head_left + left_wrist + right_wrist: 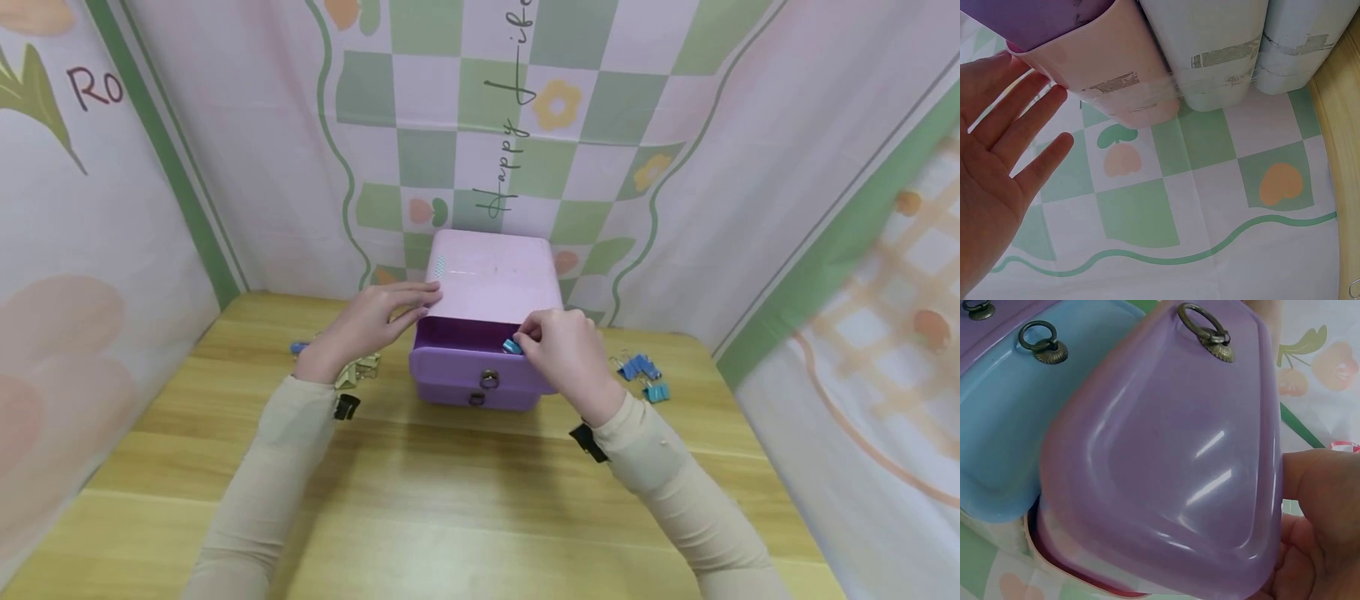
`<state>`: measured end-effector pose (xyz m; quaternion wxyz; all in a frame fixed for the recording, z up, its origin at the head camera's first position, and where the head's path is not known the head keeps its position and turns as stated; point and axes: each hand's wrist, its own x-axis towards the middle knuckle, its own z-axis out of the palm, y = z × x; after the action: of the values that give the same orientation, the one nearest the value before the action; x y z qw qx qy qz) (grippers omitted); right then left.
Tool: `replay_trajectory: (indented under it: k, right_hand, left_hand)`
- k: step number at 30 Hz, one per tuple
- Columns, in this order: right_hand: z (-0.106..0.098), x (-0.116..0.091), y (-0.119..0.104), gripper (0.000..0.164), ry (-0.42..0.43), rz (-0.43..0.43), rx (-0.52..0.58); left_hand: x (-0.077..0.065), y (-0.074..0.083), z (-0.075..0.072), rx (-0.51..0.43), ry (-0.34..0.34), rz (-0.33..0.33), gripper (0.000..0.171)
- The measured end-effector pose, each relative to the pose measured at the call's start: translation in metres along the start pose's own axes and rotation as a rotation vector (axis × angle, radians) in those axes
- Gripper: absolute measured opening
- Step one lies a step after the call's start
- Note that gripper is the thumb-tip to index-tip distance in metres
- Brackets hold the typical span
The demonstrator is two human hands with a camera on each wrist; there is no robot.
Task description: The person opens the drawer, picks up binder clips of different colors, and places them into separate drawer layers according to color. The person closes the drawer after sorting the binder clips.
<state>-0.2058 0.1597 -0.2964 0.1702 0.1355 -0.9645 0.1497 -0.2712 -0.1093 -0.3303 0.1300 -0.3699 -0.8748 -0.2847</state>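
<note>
A small stack of drawers (491,271) with a pink top stands against the back curtain, its purple top drawer (450,367) pulled out. Over the right part of that drawer's opening, my right hand (566,354) pinches a teal binder clip (512,347) between thumb and fingers. In the right wrist view the clip is hidden behind the purple drawer front (1166,444), with the right hand (1322,519) at its edge. My left hand (371,321) touches the left side of the pink casing with straight fingers; the left wrist view shows these fingers (1038,128) spread at its rim.
Blue binder clips (639,367) and a teal binder clip (656,392) lie on the wooden table (420,517) right of the drawers. Yellow binder clips (360,371) lie at the left, partly behind the left hand. A blue drawer (1010,425) sits below the purple one.
</note>
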Motion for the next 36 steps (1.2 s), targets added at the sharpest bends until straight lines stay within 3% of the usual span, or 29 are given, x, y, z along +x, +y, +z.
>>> replay_trajectory:
  k: [11, 36]
  right_hand:
    - [-0.006, 0.008, -0.003, 0.009, -0.138, 0.089, -0.061]
    - [-0.02, 0.022, 0.019, 0.007, -0.299, 0.039, -0.021]
  left_hand:
    - [0.0, 0.002, -0.002, 0.004, -0.007, 0.004, 0.033]
    - [0.0, 0.001, -0.001, 0.011, -0.015, -0.007, 0.034]
